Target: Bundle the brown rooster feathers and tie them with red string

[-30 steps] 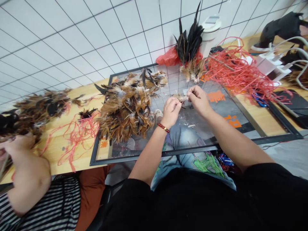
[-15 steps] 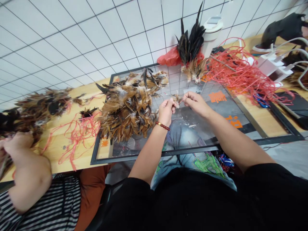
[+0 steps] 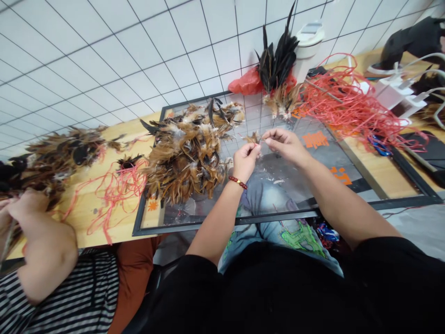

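My left hand (image 3: pixel 246 161), with a beaded bracelet (image 3: pixel 238 182) at the wrist, pinches a small bunch of brown feathers (image 3: pixel 253 138) by its lower end. The feather tips stand up past the fingers. Close beside it, my right hand (image 3: pixel 283 144) has its thumb and forefinger pressed together near the bunch; what they grip is too small to make out. Both hands are above a dark glass panel (image 3: pixel 278 167). To their left lies a big heap of brown feather bunches (image 3: pixel 189 153).
A tangle of pink plastic string (image 3: pixel 351 102) lies at the right. Black feathers (image 3: pixel 278 62) stand by a red bag (image 3: pixel 246 82) near the tiled wall. More pink string (image 3: pixel 121 190) and feathers (image 3: pixel 66 148) lie left, where a co-worker's arm (image 3: pixel 45 246) rests.
My right hand has lifted slightly and its fingers have opened out a little beside the left. The feather bunch now points up and left from my left fingertips. The view has shifted slightly.
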{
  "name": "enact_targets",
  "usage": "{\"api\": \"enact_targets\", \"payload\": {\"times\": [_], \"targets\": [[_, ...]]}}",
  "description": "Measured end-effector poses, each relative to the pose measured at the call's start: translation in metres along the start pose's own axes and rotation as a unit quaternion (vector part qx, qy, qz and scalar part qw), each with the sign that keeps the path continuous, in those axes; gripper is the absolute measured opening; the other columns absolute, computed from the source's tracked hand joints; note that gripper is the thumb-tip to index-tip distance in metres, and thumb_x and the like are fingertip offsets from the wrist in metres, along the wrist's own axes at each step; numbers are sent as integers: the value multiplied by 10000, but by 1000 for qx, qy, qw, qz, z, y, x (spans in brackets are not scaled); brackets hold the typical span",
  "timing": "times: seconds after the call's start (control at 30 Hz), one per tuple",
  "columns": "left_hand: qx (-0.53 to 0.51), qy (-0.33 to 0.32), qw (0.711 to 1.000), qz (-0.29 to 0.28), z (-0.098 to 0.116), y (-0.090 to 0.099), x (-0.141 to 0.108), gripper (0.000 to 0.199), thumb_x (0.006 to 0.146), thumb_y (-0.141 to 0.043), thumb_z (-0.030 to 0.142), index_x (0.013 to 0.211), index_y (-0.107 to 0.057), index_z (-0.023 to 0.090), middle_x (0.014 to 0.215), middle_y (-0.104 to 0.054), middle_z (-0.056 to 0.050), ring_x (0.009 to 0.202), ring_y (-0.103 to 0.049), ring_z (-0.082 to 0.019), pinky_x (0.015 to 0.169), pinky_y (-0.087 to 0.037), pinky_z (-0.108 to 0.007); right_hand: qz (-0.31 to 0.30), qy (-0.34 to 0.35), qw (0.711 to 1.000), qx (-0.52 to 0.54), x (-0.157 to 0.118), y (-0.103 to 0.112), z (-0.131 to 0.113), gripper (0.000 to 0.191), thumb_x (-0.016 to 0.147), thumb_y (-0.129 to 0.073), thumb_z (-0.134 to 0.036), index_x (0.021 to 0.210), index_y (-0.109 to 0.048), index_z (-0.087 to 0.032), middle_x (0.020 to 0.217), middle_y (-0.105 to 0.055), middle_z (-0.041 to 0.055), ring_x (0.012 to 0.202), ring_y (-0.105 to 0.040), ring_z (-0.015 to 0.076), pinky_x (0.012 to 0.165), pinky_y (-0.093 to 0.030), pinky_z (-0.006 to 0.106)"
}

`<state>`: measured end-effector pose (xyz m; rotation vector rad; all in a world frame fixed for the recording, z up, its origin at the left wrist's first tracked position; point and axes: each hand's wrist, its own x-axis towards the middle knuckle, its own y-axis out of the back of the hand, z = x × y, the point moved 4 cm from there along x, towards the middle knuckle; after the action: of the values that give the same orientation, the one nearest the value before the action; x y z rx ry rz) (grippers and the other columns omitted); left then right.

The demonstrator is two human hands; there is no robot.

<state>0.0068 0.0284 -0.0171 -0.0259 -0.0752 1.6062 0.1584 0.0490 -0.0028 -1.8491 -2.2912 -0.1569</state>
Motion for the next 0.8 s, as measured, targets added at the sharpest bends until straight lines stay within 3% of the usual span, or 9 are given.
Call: {"api": "enact_targets", "payload": {"times": [0.1, 0.2, 0.43, 0.6, 0.8], "targets": [[-55, 39, 998, -4, 2, -1, 0, 190, 817, -796, 285, 713, -674, 183, 638, -641, 32, 554, -536, -62, 564, -410, -195, 3, 30, 998, -59, 2, 1, 6, 495, 678, -881, -577, 998, -746, -223, 967, -715, 43, 809, -617, 167, 760, -511, 322], [-71, 43, 997, -6, 6, -1, -1, 208, 781, -830, 292, 699, -674, 182, 626, -641, 30, 549, -530, -53, 543, -400, -182, 7, 37, 997, -74, 2, -1, 9, 472, 713, -842, -609, 974, -749, -226, 988, -732, 52, 886, -645, 198, 847, -524, 358], [-98, 39, 994, -4, 9, -1, -3, 149, 776, -819, 247, 713, -703, 178, 652, -688, 22, 541, -521, -46, 528, -388, -185, 4, 22, 994, -110, 0, -2, 1, 512, 757, -762, -698, 730, -607, -211, 689, -580, -11, 667, -470, 139, 687, -400, 307], [-120, 100, 987, 38, 3, 2, -1, 128, 752, -836, 219, 759, -719, 168, 730, -754, -6, 549, -560, -50, 519, -385, -193, 15, 55, 990, -128, -2, -2, -3, 504, 817, -703, -703, 738, -550, -229, 672, -526, -19, 668, -446, 150, 694, -383, 314], [-144, 142, 978, 43, -1, 2, -2, 206, 675, -876, 121, 719, -677, 151, 633, -691, 17, 608, -657, -83, 579, -438, -203, 2, 59, 996, -64, -2, -6, 1, 550, 769, -720, -766, 758, -559, -240, 776, -602, 15, 747, -539, 175, 779, -450, 341]]}}
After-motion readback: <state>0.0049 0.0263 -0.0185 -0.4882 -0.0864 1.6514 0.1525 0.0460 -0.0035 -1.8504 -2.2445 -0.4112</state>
